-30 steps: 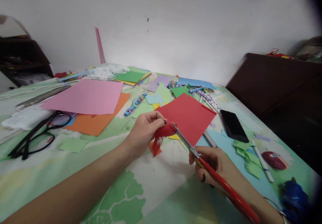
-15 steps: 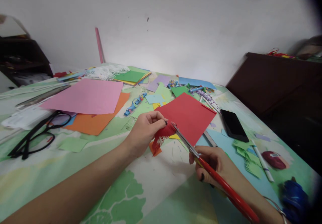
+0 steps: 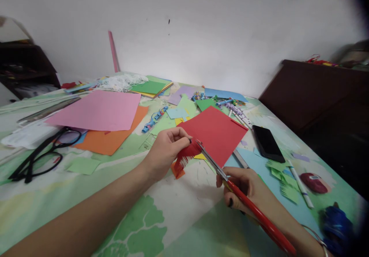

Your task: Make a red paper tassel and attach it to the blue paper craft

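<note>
No lettering, brand or number (nor any sign) is legible.

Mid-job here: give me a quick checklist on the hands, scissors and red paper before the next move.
1. Left hand grips the fringed red strip: ok, pinched between thumb and fingers.
2. Right hand holds the scissors: ok, blades pointing toward the strip.
3. Left fingertips clear of the blades: ok, but the gap looks small.
4. Blades clear of the red sheet: cannot tell, the tips overlap it in this view.
5. Orange scrap apart from the fringe: cannot tell, they overlap in view.
6. Phone away from the blades: ok, it lies right of the red sheet.
</note>
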A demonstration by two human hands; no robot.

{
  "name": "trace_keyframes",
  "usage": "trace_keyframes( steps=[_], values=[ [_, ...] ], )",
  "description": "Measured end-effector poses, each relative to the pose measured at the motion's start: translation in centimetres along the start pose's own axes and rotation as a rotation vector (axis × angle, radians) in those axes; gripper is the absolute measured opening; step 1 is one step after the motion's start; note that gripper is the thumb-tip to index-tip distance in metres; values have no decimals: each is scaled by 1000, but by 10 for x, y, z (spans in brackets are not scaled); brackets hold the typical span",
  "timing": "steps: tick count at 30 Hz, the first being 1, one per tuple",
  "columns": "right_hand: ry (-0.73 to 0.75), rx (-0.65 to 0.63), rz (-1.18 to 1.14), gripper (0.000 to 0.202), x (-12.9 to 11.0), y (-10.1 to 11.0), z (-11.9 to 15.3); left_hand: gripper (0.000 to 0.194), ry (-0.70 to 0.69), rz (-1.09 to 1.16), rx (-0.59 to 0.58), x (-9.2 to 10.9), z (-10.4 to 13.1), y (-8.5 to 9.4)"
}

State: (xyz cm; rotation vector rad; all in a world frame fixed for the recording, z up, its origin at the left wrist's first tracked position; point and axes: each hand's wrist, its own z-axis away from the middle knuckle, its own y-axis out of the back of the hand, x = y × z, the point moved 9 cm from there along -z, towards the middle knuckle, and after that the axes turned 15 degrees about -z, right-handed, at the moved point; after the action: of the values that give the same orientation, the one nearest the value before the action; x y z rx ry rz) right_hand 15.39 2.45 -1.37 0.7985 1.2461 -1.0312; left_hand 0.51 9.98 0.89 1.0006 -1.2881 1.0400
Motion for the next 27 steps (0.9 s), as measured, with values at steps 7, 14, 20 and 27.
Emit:
trace_keyframes(
  steps=[7,14,20,27],
  values=[
    [-8,8,5,30,1,1,0,14,13,8,-1,-1,-1,-1],
    [-1,27,12,18,-1,1,0,12,3,-27,13,-2,-1,3],
    [-38,45,22,17,3,3,0,10,-1,-40,19,-1,-2,3],
    [-48,62,47,16,3,4,1,9,7,-22,15,-1,-2,2]
  ],
)
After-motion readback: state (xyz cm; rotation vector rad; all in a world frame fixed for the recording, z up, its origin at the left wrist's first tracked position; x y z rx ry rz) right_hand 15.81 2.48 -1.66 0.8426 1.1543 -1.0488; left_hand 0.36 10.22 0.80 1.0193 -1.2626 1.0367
